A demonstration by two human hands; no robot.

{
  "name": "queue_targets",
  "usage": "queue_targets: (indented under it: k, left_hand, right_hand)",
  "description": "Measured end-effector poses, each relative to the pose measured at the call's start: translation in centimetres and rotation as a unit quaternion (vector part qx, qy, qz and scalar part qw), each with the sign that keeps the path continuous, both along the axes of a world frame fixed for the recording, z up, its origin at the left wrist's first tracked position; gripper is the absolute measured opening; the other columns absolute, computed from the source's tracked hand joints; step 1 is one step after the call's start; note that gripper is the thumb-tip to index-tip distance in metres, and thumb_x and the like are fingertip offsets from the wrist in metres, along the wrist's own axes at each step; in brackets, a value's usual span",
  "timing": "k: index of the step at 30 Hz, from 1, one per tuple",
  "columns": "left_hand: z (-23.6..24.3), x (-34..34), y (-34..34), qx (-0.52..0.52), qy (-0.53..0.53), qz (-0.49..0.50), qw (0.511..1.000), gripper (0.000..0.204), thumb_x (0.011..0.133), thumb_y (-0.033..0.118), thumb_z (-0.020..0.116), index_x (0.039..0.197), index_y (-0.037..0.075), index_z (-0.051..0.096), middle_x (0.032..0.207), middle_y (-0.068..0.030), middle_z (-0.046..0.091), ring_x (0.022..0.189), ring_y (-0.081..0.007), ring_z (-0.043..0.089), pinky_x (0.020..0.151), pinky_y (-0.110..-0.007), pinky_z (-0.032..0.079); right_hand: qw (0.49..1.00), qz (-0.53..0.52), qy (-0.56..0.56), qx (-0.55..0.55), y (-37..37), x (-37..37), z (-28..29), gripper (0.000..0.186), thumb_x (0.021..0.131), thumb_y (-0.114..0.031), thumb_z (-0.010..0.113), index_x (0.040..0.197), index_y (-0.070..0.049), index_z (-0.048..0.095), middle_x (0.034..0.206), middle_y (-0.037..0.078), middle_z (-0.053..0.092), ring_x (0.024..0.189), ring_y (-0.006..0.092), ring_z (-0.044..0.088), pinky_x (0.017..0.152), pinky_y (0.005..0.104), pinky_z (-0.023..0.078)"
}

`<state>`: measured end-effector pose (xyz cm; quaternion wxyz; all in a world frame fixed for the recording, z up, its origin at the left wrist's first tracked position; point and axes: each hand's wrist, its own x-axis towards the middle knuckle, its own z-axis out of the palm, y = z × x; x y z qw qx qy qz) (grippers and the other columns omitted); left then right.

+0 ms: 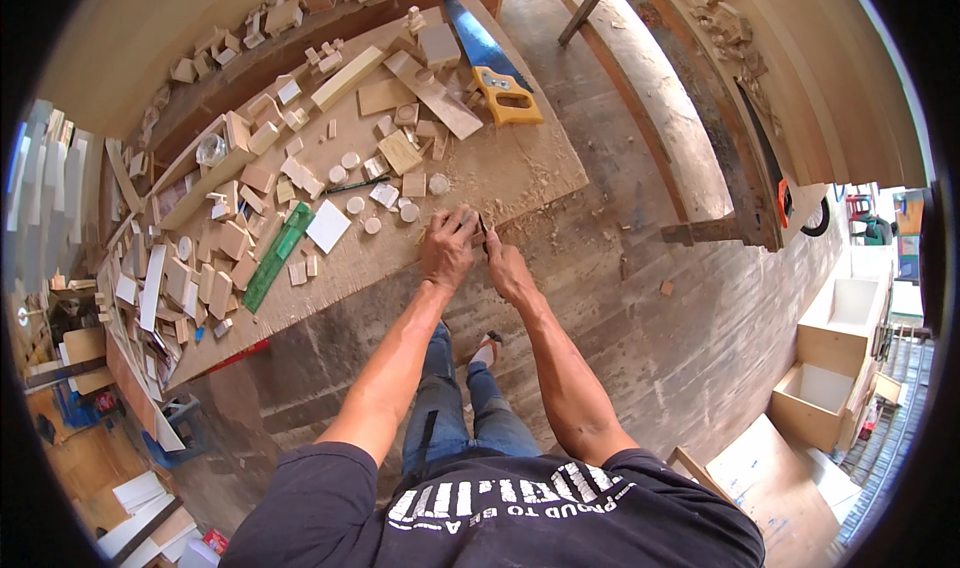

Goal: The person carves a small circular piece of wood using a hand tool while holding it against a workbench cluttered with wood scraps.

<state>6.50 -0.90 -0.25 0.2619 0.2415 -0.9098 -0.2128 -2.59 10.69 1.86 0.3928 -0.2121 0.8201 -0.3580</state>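
Observation:
My left hand (pixel 447 253) rests at the front edge of the wooden workbench (pixel 545 173), its fingers curled down. Whatever lies under them is hidden. Close beside it, my right hand (pixel 511 273) is closed around a slim dark tool (pixel 485 230), whose kind is too small to tell. The tool's far end points toward the left fingertips. Small round wooden discs (pixel 438 184) lie just beyond the left hand. Pale shavings (pixel 520 193) are scattered on the bench around the tool.
A handsaw (pixel 505 98) with a yellow handle lies at the bench's far right. Wooden blocks and offcuts crowd the left side, around a green ruler (pixel 278 256) and a white square (pixel 327 227). Open wooden boxes (pixel 815 398) stand at right. A wooden frame (pixel 690 183) rises beyond the bench.

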Motion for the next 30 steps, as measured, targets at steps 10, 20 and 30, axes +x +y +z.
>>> queue_targets:
  k: [10,20,30]
  left_hand:
    - [0.4,0.0,0.3,0.064,0.037,0.034,0.997,0.027,0.085,0.010,0.073,0.111,0.005,0.074,0.120,-0.0104,0.071,0.102,-0.0350,0.061,0.091,-0.042,0.052]
    - [-0.6,0.2,0.0,0.006,0.018,0.018,1.000,0.029,0.088,0.007,0.066,0.115,0.006,0.074,0.125,-0.0108,0.069,0.107,-0.0338,0.061,0.094,-0.040,0.053]
    - [-0.5,0.3,-0.1,0.008,0.001,0.003,1.000,0.029,0.085,0.004,0.064,0.113,0.005,0.073,0.122,-0.0122,0.068,0.107,-0.0370,0.061,0.097,-0.046,0.050]
  right_hand:
    - [0.995,-0.067,0.066,-0.029,0.1,2.2,-1.9,0.075,0.109,-0.054,0.028,0.081,0.006,0.063,0.073,0.027,0.064,0.073,0.0430,0.065,0.068,0.0496,0.050]
    - [0.991,-0.097,-0.072,-0.059,0.0,1.3,-1.3,0.073,0.107,-0.063,0.030,0.067,-0.005,0.050,0.057,0.003,0.046,0.049,0.0183,0.044,0.049,0.0381,0.038]
    - [0.993,-0.082,-0.084,-0.011,-0.5,1.8,-0.7,0.078,0.108,-0.056,0.030,0.091,0.012,0.064,0.088,0.035,0.067,0.094,0.0480,0.068,0.085,0.0504,0.048]
